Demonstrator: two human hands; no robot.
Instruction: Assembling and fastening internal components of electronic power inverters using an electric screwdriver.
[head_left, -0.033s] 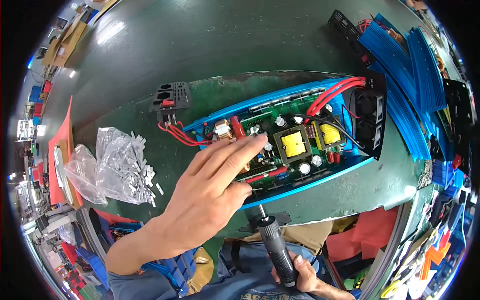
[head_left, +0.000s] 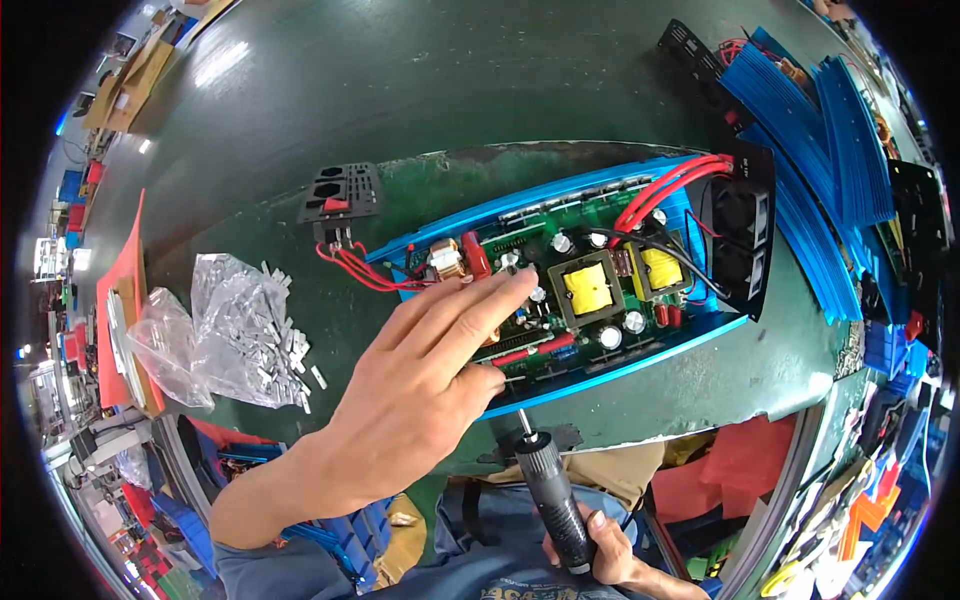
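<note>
My left hand lies over the left part of a green circuit board with its fingers stretched out. Its thumb rests by the near wall of the blue metal housing that holds the board. Below the housing, my right hand is wrapped round a black electric screwdriver. The screwdriver's bit meets the outer side of the near wall; whether a screw sits there is hidden. Red wires join a black end plate with a red switch to the housing's left end. A black fan plate stands at the right end.
Left of the housing, a clear plastic bag spills small grey-white pieces. Several blue finned housings are stacked at the far right on the green bench. Red sheets and blue bins lie beneath the near edge.
</note>
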